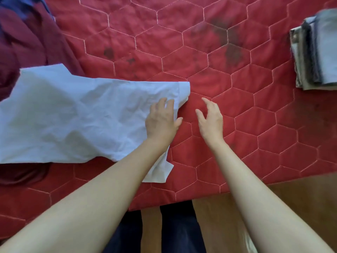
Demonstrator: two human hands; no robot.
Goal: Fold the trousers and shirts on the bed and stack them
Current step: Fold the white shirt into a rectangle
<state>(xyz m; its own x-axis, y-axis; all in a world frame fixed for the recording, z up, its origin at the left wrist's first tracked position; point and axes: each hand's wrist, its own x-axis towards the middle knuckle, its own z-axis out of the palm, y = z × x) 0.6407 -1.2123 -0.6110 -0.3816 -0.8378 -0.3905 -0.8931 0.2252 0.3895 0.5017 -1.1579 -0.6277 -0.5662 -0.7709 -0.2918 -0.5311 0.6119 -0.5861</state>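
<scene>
The white shirt [73, 114] lies spread on the left half of the bed [237, 125], partly over a maroon garment [27, 42]. The left hand [162, 119] rests flat, fingers straight, on the shirt's right edge; the right hand [209, 119] hovers just beside it, fingers relaxed, holding nothing. A stack of folded clothes [315, 52] sits at the bed's far right.

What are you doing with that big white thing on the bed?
A person is folding laundry on a red quilted bed. Their left hand presses flat on a wrinkled white shirt, while the right hand hovers open beside it, over the quilt. A stack of folded clothes sits at the far right, and a maroon garment waits at the left.
</scene>
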